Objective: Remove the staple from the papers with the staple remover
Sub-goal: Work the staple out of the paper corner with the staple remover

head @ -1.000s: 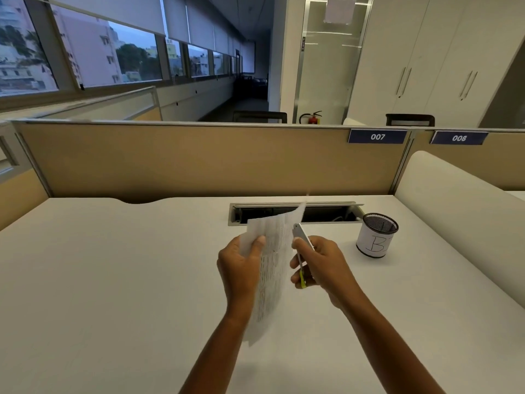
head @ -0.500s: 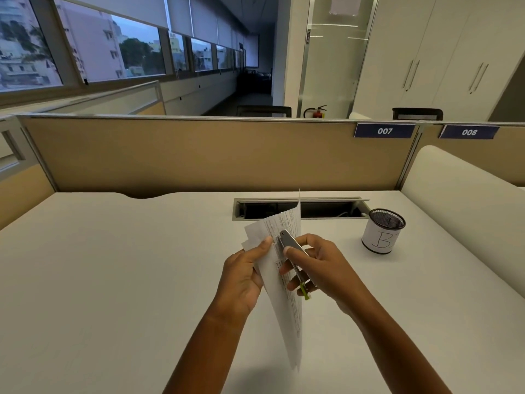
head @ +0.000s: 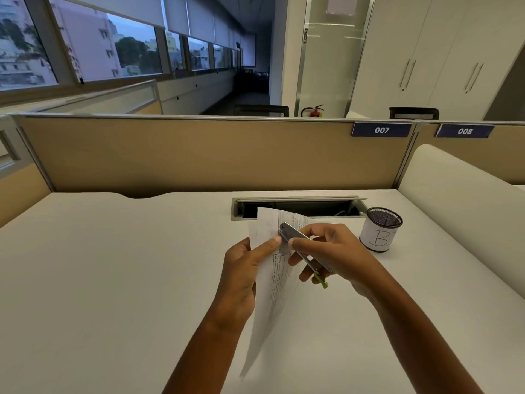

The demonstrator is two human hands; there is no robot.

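My left hand (head: 244,268) pinches the printed white papers (head: 274,282) near their top corner and holds them upright above the white desk (head: 113,280). The thumb presses on the sheet's front. My right hand (head: 332,251) grips a flat metal staple remover (head: 295,237) with a green tip at its lower end. The remover's upper end rests against the paper right beside my left thumb. The staple itself is too small to make out.
A mesh pen cup (head: 379,229) wrapped in white paper marked "B" stands to the right. Behind the papers lies an open cable slot (head: 298,207). A tan partition (head: 199,155) closes the desk's far side, and a white rounded divider (head: 460,211) bounds the right.
The remover's upper end has come over to the paper's top corner by my left thumb. The papers have turned, so more of the printed face shows.
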